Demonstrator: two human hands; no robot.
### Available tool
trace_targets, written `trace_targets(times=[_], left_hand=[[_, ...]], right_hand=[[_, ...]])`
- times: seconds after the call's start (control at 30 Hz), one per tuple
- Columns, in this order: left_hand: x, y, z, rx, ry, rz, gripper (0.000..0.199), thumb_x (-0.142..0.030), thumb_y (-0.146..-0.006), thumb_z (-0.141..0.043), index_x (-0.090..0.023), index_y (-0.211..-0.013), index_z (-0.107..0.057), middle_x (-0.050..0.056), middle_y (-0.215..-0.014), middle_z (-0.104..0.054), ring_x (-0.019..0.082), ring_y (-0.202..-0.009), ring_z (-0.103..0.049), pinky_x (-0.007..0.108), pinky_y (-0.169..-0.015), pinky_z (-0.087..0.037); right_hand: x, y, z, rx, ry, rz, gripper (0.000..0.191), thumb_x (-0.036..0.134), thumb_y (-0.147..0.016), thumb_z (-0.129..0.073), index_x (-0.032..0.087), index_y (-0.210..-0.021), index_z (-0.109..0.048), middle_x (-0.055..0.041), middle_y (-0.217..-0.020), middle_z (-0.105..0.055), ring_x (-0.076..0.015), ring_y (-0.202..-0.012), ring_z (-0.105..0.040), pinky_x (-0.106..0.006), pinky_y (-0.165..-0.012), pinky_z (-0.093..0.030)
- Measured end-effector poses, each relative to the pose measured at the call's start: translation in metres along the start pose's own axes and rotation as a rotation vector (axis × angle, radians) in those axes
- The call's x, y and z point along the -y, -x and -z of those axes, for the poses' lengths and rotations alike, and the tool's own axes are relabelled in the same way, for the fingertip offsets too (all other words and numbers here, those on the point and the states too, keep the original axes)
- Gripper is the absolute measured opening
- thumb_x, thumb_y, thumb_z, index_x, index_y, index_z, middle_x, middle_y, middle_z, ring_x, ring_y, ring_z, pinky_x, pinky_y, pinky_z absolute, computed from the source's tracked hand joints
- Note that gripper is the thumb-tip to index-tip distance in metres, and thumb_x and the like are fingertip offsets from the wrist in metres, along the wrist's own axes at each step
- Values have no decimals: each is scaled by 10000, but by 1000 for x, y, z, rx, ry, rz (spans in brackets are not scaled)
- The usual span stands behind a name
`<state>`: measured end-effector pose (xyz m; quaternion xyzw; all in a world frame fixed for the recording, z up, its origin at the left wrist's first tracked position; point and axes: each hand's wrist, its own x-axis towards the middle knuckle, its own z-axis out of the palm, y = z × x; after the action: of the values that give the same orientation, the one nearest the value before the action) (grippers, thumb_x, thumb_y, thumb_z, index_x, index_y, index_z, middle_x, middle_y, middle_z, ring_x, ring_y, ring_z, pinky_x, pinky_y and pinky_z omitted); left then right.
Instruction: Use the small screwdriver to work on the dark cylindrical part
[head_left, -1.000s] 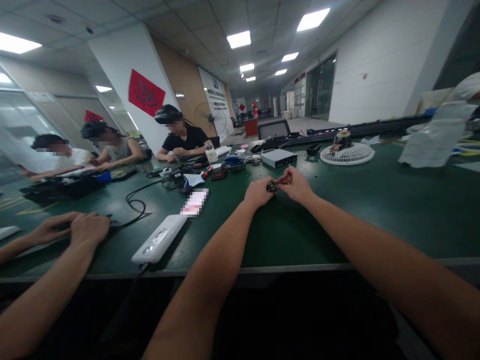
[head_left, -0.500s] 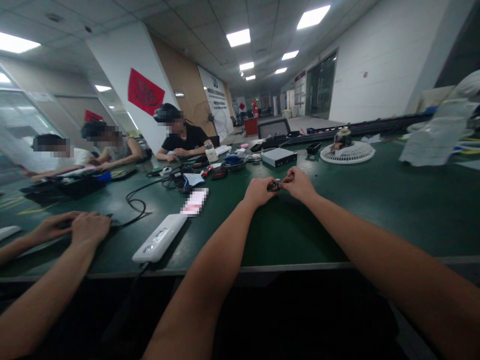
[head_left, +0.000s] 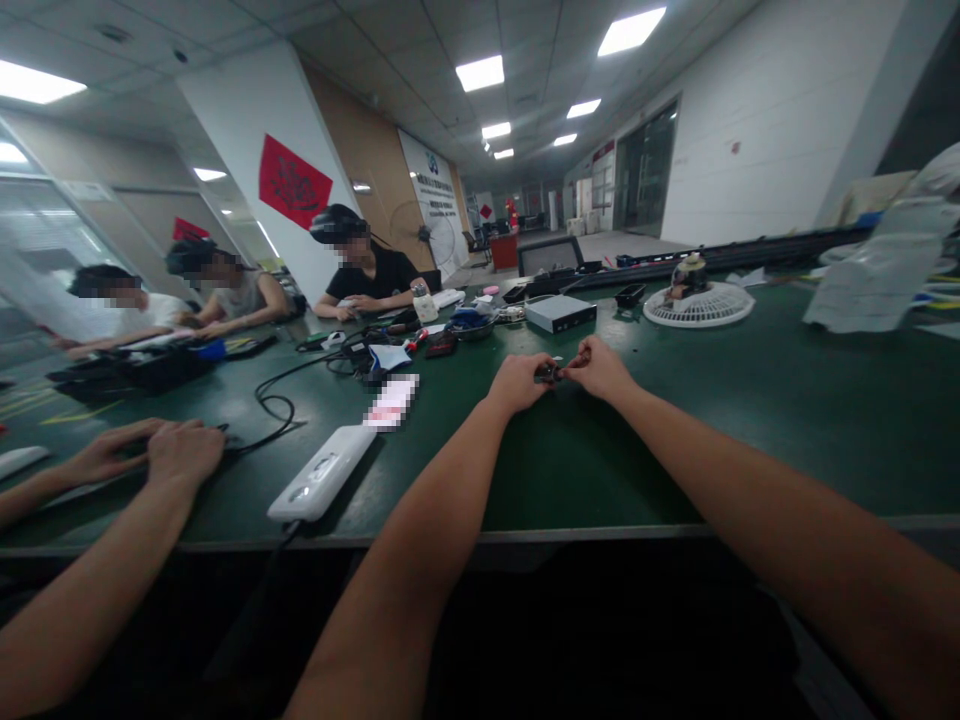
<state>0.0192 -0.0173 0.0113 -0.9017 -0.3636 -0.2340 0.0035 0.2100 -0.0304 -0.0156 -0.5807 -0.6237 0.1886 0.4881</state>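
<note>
Just above the green table point(head_left: 592, 460), my left hand point(head_left: 519, 383) is closed around a small dark part point(head_left: 549, 373) with a shiny, metallic look. Its kind is too small to make out. My right hand point(head_left: 600, 368) meets it from the right, thumb and fingers pinched together at the part's edge. Whatever lies between those right fingertips is mostly hidden. Beyond my hands sits a grey metal box point(head_left: 561, 313), shaped like a disc drive.
A white power strip point(head_left: 322, 474) and a phone point(head_left: 392, 402) lie left of my arms. Farther left, a co-worker's hands point(head_left: 180, 455) handle a black cable. A white fan grille point(head_left: 699, 304) lies at the back right. Several people sit across the table.
The view has shifted very slightly. Both hands keep nearly the same place and hold on the small part.
</note>
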Motion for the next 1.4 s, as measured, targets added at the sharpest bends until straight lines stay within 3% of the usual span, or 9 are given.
trace_targets(times=[0.3,0.47,0.57,0.73,1.2,1.4], left_hand=[[-6,0,1,12,30,-38,314,-191,-805,-660,-227,-1116,-692,52,-1057,-753,227,-1014,-686,343,-962,-501],[-5,-1,-1,-26,-2,78,328,-210,-820,-653,-228,-1148,-664,63,-1073,-754,238,-1022,-685,357,-935,-514],[-3,-1,-2,-34,-40,157,318,-227,-810,-673,-233,-1128,-670,69,-1074,-752,247,-1034,-681,366,-943,-509],[-2,0,1,-85,-106,269,285,-260,-795,-697,-221,-1075,-661,88,-1068,-737,267,-1034,-670,385,-934,-500],[-6,1,4,-98,-147,291,218,-266,-821,-653,-218,-1024,-588,84,-964,-723,264,-942,-676,359,-861,-490],[-6,1,4,-75,-132,275,215,-270,-828,-651,-217,-1029,-596,85,-967,-723,259,-945,-674,353,-873,-484]], right_hand=[[1,2,-2,43,127,43,445,332,-644,-843,246,-825,-445,1,-773,-703,-191,-719,-663,-278,-595,-422],[4,1,-2,-15,106,37,193,389,-883,-642,218,-855,-557,-45,-785,-719,-187,-716,-661,-290,-624,-442],[9,1,0,-2,-101,32,368,518,-972,-479,200,-906,-653,-60,-777,-734,-182,-698,-676,-291,-641,-484],[22,7,5,-39,-369,77,706,767,-896,-390,163,-791,-741,-113,-764,-733,-207,-733,-689,-293,-615,-498],[21,9,2,66,-327,98,719,774,-878,-427,154,-688,-737,-109,-653,-713,-200,-648,-674,-293,-595,-489],[23,10,1,81,-395,83,703,763,-872,-455,137,-763,-757,-120,-713,-735,-199,-673,-675,-275,-547,-467]])
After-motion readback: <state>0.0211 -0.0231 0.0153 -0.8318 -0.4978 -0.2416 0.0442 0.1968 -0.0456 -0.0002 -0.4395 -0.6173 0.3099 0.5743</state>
